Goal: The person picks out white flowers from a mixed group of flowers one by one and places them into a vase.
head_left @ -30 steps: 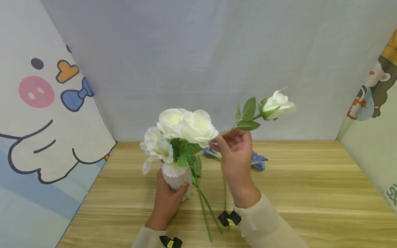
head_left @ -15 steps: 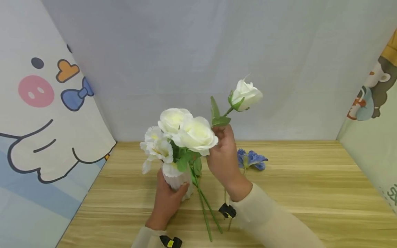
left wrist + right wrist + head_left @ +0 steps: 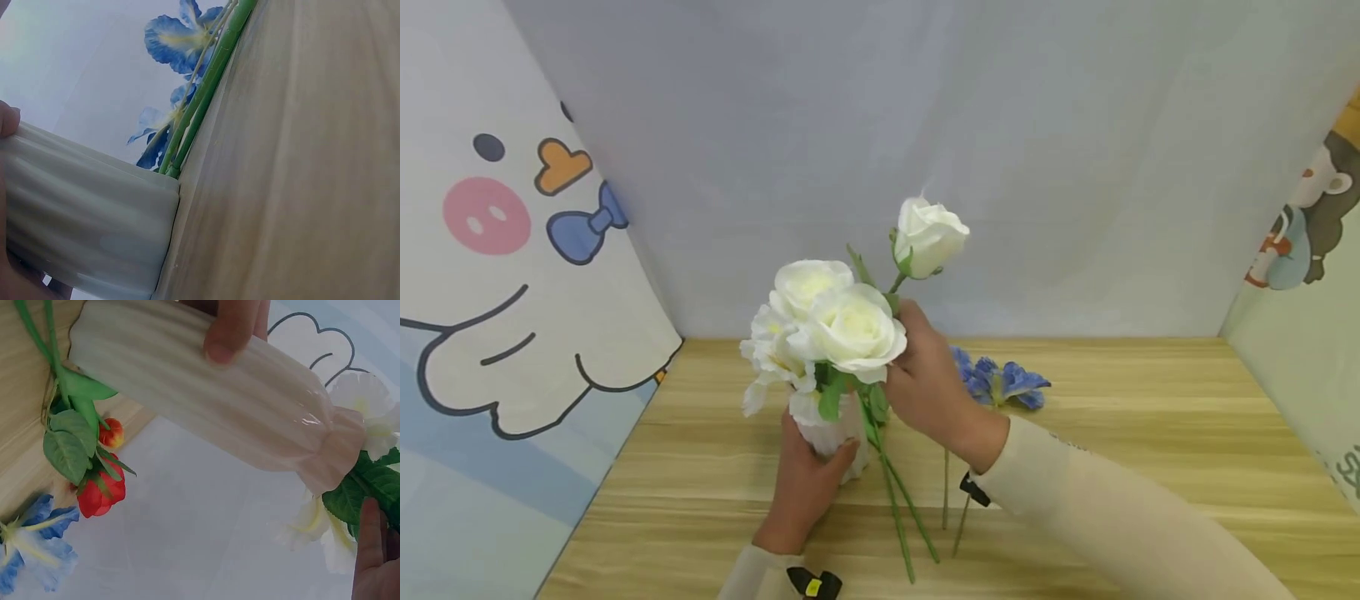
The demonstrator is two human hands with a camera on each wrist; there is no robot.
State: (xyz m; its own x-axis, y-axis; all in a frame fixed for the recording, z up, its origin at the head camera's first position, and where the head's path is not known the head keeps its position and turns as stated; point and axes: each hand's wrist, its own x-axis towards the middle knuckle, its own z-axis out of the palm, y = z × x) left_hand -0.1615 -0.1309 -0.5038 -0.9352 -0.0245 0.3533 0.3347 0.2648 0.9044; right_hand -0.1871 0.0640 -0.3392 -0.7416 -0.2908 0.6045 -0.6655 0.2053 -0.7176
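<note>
My left hand point(image 3: 805, 492) grips a ribbed white vase point(image 3: 831, 437) that stands on the wooden table. Two full white roses point(image 3: 857, 329) and ruffled white flowers point(image 3: 775, 354) fill its mouth. Behind them, my right hand point(image 3: 932, 387) holds a half-open white rose point(image 3: 931, 237) by its stem, with the bloom upright above the bunch. The stem's lower end is hidden by the flowers and hand. In the right wrist view, a finger point(image 3: 371, 531) of that hand lies against green leaves point(image 3: 350, 497) at the vase's frilled rim.
Blue irises point(image 3: 1015, 385) lie on the table point(image 3: 1135, 467) at the right. Two green stems point(image 3: 897, 508) lie beside the vase. A red rose point(image 3: 103, 494) and a small orange-red flower point(image 3: 111, 433) show in the right wrist view. A pale backdrop point(image 3: 1075, 167) stands behind.
My right hand has moved left to the bunch, bringing the half-open white rose from a rightward tilt to nearly upright. The left hand has kept its grip on the vase.
</note>
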